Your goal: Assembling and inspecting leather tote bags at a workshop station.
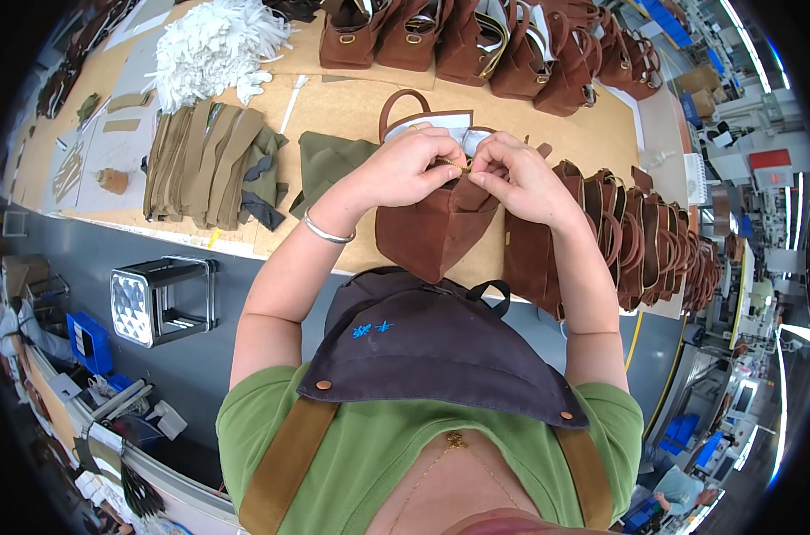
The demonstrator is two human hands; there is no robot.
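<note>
A brown suede handbag [436, 227] stands at the near edge of the workbench, white paper stuffing showing at its mouth and one handle arching up behind. My left hand [409, 168] pinches the top edge of the bag at its middle, around a small brass fitting. My right hand [516, 178] meets it from the right, fingertips closed on the same spot. A silver bangle sits on my left wrist.
A row of finished brown bags [641, 241] lines up to the right, and more bags [512, 45] stand at the back. Olive fabric pieces [213, 165], a folded green cloth [326, 160] and white paper shreds [213, 49] lie to the left. A metal stool [160, 299] stands below.
</note>
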